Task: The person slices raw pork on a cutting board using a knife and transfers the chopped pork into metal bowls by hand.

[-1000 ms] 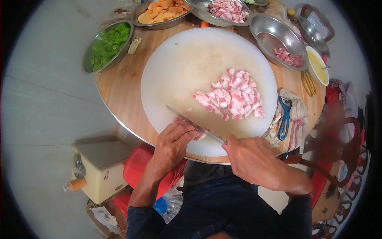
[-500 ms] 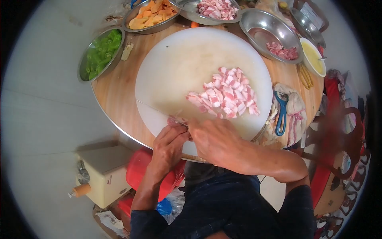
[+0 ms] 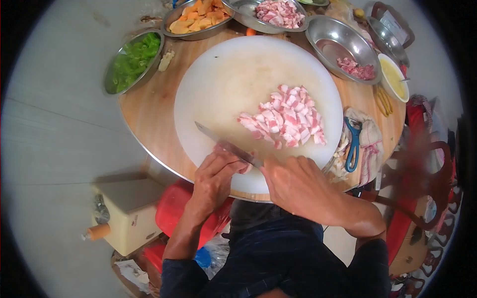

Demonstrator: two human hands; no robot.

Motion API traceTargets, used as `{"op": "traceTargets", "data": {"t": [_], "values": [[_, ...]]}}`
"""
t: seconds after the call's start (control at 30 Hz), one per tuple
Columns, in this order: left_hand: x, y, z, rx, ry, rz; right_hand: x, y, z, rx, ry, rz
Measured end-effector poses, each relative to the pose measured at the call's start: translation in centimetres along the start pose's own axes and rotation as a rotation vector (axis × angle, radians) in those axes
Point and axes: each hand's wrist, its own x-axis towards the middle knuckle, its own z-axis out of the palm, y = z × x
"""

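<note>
My right hand (image 3: 300, 188) is wrapped round the handle of a knife (image 3: 208, 131), whose blade slants up to the left over the lower part of the round white cutting board (image 3: 218, 84). Beside the blade, my left hand (image 3: 213, 181) presses its closed fingers on a piece of raw meat (image 3: 244, 168), partly hidden by fingers and blade. A pile of cut pink and white meat pieces (image 3: 290, 116) lies on the board, above and right of the knife.
Metal bowls with green peppers (image 3: 134, 59), orange slices (image 3: 198, 17) and meat (image 3: 280, 14) line the table's far side. At the right are a bowl with a little meat (image 3: 355, 68), a yellow-filled bowl (image 3: 392, 77), and blue-handled scissors (image 3: 353, 144) on a cloth (image 3: 371, 144).
Since half a second ago, my right hand has moved right and drawn the knife back with it. My left hand stays on the meat. The whole view has shifted slightly.
</note>
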Motion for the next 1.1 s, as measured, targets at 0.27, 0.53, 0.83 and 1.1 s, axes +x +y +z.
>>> {"op": "traceTargets", "data": {"t": [0.27, 0.53, 0.83, 1.1], "values": [[0.2, 0.4, -0.5, -0.082, -0.022, -0.034, 0.7, 0.9, -0.7, -0.047, 0.032, 0.301], [-0.6, -0.7, -0.6, 0.013, 0.140, -0.022, 0.7, -0.6, -1.0, 0.045, -0.178, 0.226], [-0.2, -0.1, -0.9, 0.070, 0.066, -0.028, 6.3, -0.5, 1.8, -0.007, -0.057, 0.002], [-0.6, 0.6, -0.9, 0.060, 0.083, -0.104, 5.4, 2.6, 1.4, -0.090, -0.003, 0.174]]}}
